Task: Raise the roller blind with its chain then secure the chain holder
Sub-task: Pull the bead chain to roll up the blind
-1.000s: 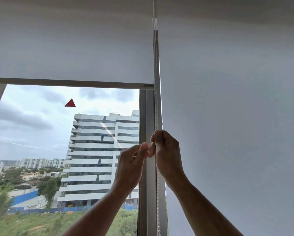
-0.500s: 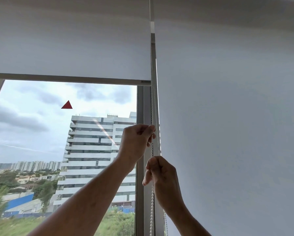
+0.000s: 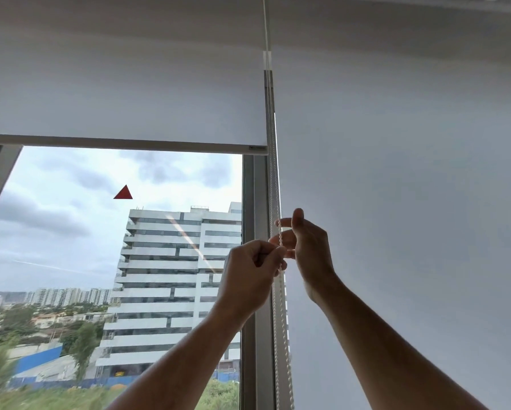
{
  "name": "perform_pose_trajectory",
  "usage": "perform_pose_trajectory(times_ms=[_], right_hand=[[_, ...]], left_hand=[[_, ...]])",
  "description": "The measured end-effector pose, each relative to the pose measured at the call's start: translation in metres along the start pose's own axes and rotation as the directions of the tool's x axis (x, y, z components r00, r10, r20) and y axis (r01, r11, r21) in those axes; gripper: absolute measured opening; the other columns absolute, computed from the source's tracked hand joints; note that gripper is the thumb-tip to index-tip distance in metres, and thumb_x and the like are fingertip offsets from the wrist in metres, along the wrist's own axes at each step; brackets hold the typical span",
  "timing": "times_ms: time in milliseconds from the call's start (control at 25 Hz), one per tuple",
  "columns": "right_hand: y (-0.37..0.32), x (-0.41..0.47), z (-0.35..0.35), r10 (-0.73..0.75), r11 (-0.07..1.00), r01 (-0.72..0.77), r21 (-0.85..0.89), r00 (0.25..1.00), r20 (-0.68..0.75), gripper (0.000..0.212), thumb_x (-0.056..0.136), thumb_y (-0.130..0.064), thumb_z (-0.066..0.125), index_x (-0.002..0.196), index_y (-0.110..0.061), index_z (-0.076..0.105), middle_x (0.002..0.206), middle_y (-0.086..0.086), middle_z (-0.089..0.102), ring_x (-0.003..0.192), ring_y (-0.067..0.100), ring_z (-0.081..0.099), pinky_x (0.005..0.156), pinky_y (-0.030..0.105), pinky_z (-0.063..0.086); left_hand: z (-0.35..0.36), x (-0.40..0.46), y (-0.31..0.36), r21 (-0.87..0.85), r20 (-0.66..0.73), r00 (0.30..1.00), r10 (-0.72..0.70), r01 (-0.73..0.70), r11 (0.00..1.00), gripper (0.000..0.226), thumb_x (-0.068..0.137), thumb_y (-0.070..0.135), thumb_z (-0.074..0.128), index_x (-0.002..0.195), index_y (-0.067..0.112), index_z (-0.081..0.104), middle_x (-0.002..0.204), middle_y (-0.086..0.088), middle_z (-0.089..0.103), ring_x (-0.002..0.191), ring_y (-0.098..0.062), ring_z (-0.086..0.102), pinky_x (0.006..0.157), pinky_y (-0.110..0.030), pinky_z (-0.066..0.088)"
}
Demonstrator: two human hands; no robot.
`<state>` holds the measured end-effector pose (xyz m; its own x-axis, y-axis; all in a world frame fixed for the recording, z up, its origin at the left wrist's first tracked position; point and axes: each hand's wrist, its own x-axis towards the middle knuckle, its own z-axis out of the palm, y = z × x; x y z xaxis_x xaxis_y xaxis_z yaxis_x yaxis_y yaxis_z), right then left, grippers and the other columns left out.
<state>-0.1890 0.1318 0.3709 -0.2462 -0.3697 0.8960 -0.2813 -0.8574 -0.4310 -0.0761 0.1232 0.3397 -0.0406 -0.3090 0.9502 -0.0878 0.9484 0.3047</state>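
Note:
The white roller blind (image 3: 124, 93) on the left pane is partly raised, and its bottom bar (image 3: 124, 142) hangs across the upper window. The white bead chain (image 3: 274, 184) drops along the grey window frame (image 3: 255, 291). My left hand (image 3: 249, 276) is closed on the chain at mid height. Just above and to the right, my right hand (image 3: 306, 244) has its thumb up and fingers spread beside the chain, not closed on it. No chain holder is in view.
A second white roller blind (image 3: 396, 217) is fully down over the right pane. Through the uncovered glass I see a white high-rise building (image 3: 171, 276), a cloudy sky and a red triangle sticker (image 3: 124, 193) on the pane.
My left hand has come down with the chain in its grip. My right hand has let go lower down and risen above the left hand, fingers now spread.

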Motion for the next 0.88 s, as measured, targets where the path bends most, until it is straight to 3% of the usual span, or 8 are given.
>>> perform_pose_trajectory(times_ms=[120, 360, 520, 720, 880], right_hand=[[-0.023, 0.024, 0.009, 0.022, 0.999, -0.021, -0.028, 0.999, 0.041, 0.04, 0.104, -0.04, 0.036, 0.097, -0.016, 0.067, 0.074, 0.001, 0.074, 0.063, 0.01, 0.07, 0.063, 0.024, 0.047], [-0.027, 0.026, 0.02, -0.051, 0.996, 0.055, -0.076, 0.998, 0.048, 0.035, 0.103, -0.014, 0.042, 0.074, -0.015, 0.062, 0.06, 0.002, 0.061, 0.053, 0.011, 0.058, 0.06, 0.026, 0.049], [-0.018, 0.012, 0.017, -0.139, 0.983, 0.141, -0.12, 0.99, 0.022, 0.032, 0.103, -0.013, 0.043, 0.078, -0.01, 0.062, 0.061, 0.005, 0.061, 0.057, 0.016, 0.06, 0.065, 0.031, 0.055], [-0.007, -0.007, 0.015, -0.206, 0.96, 0.213, -0.182, 0.977, 0.052, 0.029, 0.102, -0.012, 0.045, 0.079, -0.01, 0.062, 0.063, 0.006, 0.063, 0.056, 0.013, 0.061, 0.064, 0.026, 0.053], [0.005, -0.024, 0.013, -0.217, 0.958, 0.226, -0.175, 0.974, 0.069, 0.033, 0.104, -0.018, 0.044, 0.077, -0.009, 0.062, 0.059, 0.001, 0.063, 0.055, 0.01, 0.061, 0.071, 0.032, 0.056]], left_hand=[[0.001, -0.009, -0.003, 0.028, 0.012, 1.0, 0.011, -0.012, 1.0, 0.021, 0.091, 0.02, 0.067, 0.07, 0.021, 0.068, 0.055, 0.019, 0.066, 0.05, 0.003, 0.059, 0.056, -0.01, 0.046], [-0.006, -0.019, -0.012, 0.06, 0.036, 0.998, 0.043, -0.045, 0.997, 0.021, 0.09, 0.019, 0.067, 0.069, 0.02, 0.068, 0.055, 0.014, 0.065, 0.05, 0.0, 0.058, 0.056, -0.022, 0.05], [-0.01, -0.024, -0.024, 0.086, 0.042, 0.999, 0.033, -0.037, 0.996, 0.025, 0.092, 0.02, 0.063, 0.069, 0.019, 0.074, 0.06, 0.007, 0.07, 0.056, -0.004, 0.065, 0.059, -0.026, 0.055], [-0.018, 0.005, -0.021, 0.047, -0.129, 0.988, -0.084, 0.09, 0.995, 0.035, 0.098, 0.037, 0.049, 0.085, 0.017, 0.075, 0.08, 0.001, 0.075, 0.07, -0.008, 0.069, 0.067, -0.029, 0.054], [-0.023, 0.045, 0.008, 0.008, -0.043, 0.999, -0.022, 0.022, 1.0, 0.035, 0.098, 0.045, 0.045, 0.089, 0.023, 0.071, 0.085, 0.001, 0.074, 0.08, -0.012, 0.068, 0.067, -0.026, 0.05]])
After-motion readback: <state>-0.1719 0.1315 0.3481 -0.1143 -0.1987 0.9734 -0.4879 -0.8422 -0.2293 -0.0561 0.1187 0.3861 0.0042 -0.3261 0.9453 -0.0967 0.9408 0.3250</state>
